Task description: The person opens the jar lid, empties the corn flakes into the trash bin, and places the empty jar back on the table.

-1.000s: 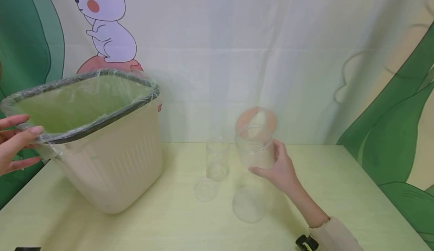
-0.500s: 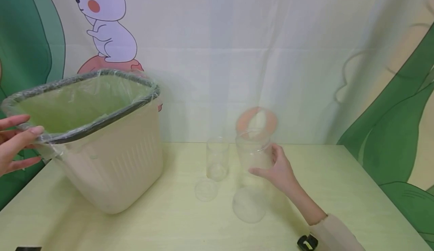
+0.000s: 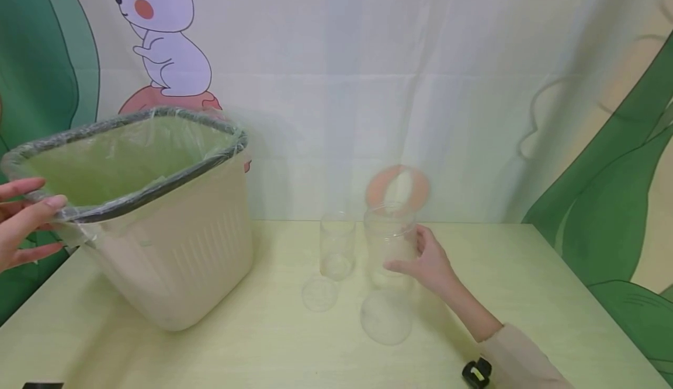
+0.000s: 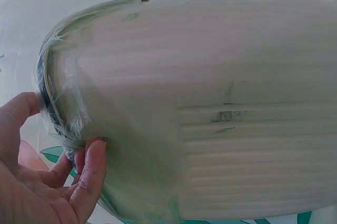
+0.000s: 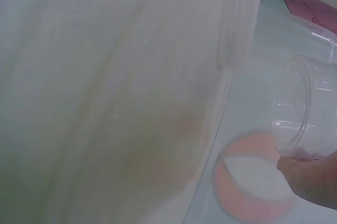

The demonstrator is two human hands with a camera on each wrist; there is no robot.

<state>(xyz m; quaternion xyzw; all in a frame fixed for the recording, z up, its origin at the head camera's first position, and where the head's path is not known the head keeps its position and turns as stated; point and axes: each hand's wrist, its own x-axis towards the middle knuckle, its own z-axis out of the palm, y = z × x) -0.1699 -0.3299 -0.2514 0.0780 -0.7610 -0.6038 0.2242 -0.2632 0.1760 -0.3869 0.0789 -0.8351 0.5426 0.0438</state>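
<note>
Head view: right hand (image 3: 432,263) curls its grip round a clear jar (image 3: 390,243) standing on the pale green surface (image 3: 526,295), a smaller jar (image 3: 336,247) just beside. Left hand (image 3: 23,219) pinches the rim of a lined bin (image 3: 158,214). Two lids (image 3: 386,318) lie nearer. A cartoon backdrop (image 3: 368,85) hangs behind.

Smaller clear jar (image 3: 337,246) on pale green table (image 3: 552,295), 2 clear lids (image 3: 319,293) in front, cartoon backdrop (image 3: 315,85) behind.
</note>
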